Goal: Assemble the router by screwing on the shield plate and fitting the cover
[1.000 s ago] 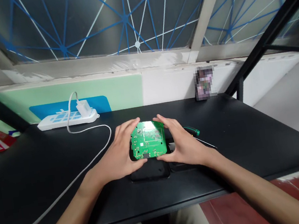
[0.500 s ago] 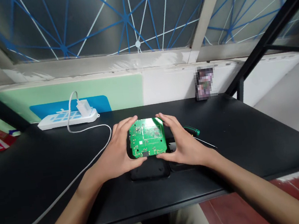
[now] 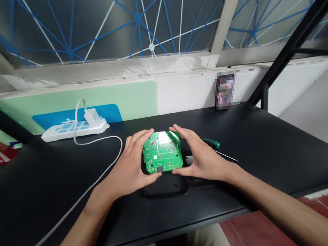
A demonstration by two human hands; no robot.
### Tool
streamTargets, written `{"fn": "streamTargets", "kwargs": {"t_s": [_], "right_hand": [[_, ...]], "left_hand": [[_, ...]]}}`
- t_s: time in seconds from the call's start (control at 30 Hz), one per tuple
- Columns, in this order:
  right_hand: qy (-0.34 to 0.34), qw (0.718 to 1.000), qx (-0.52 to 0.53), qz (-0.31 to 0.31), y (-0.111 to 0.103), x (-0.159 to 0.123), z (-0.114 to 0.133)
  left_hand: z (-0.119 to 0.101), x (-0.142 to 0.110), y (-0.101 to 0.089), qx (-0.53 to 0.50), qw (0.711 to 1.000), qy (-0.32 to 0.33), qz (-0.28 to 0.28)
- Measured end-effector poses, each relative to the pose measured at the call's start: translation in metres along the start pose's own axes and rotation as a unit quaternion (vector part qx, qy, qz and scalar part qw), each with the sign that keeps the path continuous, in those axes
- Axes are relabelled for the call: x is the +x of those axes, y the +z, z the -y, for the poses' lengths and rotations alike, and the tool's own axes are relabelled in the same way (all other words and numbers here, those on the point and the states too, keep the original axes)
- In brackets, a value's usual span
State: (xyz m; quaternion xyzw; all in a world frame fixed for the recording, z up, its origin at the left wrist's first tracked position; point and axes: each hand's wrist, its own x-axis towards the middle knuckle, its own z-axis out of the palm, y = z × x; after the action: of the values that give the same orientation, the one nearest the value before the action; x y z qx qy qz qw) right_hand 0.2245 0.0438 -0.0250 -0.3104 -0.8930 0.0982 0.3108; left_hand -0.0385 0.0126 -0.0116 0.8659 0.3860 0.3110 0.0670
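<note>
Black tabletop stretches away from a pair of light trousers at its near edge. Both bare forearms slant inward from the lower corners, wrists nearly straight. Left hand and right hand mirror each other around a green circuit board, gripping it by its sides: thumbs pointing inward along the near edge, tips apart, fingers arching toward the far corners. The board is central, just beyond a flat black plastic part; whether they touch cannot be told. Past the right hand lies a green-and-black screwdriver. Farther back, left, a white charger sits in a power strip, below a blue-lined window.
</note>
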Motion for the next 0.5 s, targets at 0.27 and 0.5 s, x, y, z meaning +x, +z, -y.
{"fn": "streamTargets", "kwargs": {"t_s": [0.27,0.5], "right_hand": [[-0.002,1.0,0.0,-0.004,-0.001,0.0008,0.0009],[0.001,1.0,0.004,-0.001,-0.0007,0.0,0.0011]], "left_hand": [[0.0002,0.0009,0.0008,0.022,1.0,-0.009,0.019],[-0.0003,0.0011,0.0005,0.031,0.999,-0.006,0.025]]}}
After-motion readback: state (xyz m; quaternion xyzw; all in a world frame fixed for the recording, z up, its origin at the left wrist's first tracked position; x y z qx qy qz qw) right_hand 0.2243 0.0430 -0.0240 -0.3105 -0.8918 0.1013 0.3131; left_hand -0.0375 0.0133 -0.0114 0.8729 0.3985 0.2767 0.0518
